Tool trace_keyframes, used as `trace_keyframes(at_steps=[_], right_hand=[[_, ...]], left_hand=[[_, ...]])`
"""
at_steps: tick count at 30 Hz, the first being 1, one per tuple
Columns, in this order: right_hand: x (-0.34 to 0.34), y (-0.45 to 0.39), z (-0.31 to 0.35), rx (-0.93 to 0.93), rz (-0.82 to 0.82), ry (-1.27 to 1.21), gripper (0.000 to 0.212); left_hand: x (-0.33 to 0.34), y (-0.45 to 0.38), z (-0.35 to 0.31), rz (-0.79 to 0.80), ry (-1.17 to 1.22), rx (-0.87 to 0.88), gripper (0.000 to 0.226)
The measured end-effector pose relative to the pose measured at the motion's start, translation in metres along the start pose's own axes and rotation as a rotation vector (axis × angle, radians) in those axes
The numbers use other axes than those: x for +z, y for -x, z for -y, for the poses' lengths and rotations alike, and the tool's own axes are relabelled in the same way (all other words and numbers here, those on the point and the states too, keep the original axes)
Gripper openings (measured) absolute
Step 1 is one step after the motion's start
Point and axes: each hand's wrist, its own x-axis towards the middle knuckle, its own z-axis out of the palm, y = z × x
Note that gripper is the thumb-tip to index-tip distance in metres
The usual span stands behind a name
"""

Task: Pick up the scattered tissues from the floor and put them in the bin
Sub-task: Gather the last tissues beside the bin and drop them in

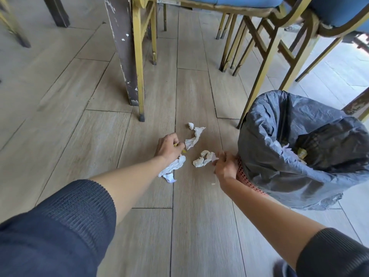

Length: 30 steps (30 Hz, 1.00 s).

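Several crumpled white tissues lie on the wooden floor. My left hand (168, 147) grips one tissue (173, 167) that trails under my wrist, and its fingertips touch a long twisted tissue (194, 137). A small wad (191, 125) lies just beyond. My right hand (225, 164) pinches the edge of a crumpled tissue (203, 158) beside the bin. The bin (265, 136) is a red mesh basket lined with a grey plastic bag, standing at the right with some waste inside.
Gold metal chair legs (139, 76) and a dark wooden table leg (122, 47) stand just beyond the tissues. More stacked chair legs (257, 76) rise behind the bin. Open floor lies to the left and toward me.
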Motion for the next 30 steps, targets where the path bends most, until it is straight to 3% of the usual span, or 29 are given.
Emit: trace_keyframes(at_steps=[5,7,9,13,15,21,26,30], right_hand=[[-0.003,0.004,0.001,0.042,0.069,0.162,0.080],[-0.005,0.005,0.003,0.048,0.107,0.209,0.092],[-0.007,0.005,0.003,0.000,0.131,0.248,0.082],[-0.008,0.005,0.001,-0.199,0.181,0.370,0.036],[-0.008,0.007,0.002,-0.288,0.247,0.417,0.023],[-0.004,0.015,0.004,-0.257,0.405,0.475,0.040],[0.000,0.019,0.003,-0.183,0.385,0.368,0.030],[0.002,0.024,0.004,-0.178,0.408,0.286,0.024]], left_hand=[[-0.013,0.007,0.016,0.141,0.160,-0.155,0.029],[-0.018,0.010,0.025,0.200,0.056,-0.174,0.021],[-0.023,0.015,0.032,0.232,-0.076,-0.195,0.028],[-0.031,0.019,0.046,0.308,-0.211,-0.116,0.031],[-0.034,0.018,0.053,0.322,-0.253,-0.070,0.032],[-0.030,0.022,0.054,0.315,-0.336,-0.019,0.033],[-0.017,0.024,0.044,0.337,-0.451,0.037,0.041],[-0.010,0.023,0.039,0.373,-0.494,-0.005,0.034]])
